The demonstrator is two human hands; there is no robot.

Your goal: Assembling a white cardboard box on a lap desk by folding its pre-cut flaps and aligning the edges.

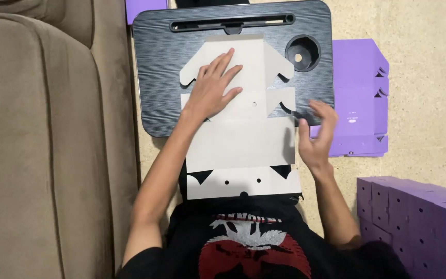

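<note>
A flat die-cut cardboard box blank (241,139), pale grey side up, lies across a black lap tray (156,88) and reaches down to my lap. My left hand (213,85) rests flat on its upper part, fingers spread, pressing it to the tray. At the blank's right edge my right hand (317,135) is blurred, fingers curled and apart, beside a side flap; it seems to hold nothing.
A stack of flat purple box blanks (360,98) lies on the floor right of the tray. Folded purple boxes (419,222) stand at lower right. A beige sofa (37,144) fills the left side. The tray has a round cup hole (302,52) and a slot along its top.
</note>
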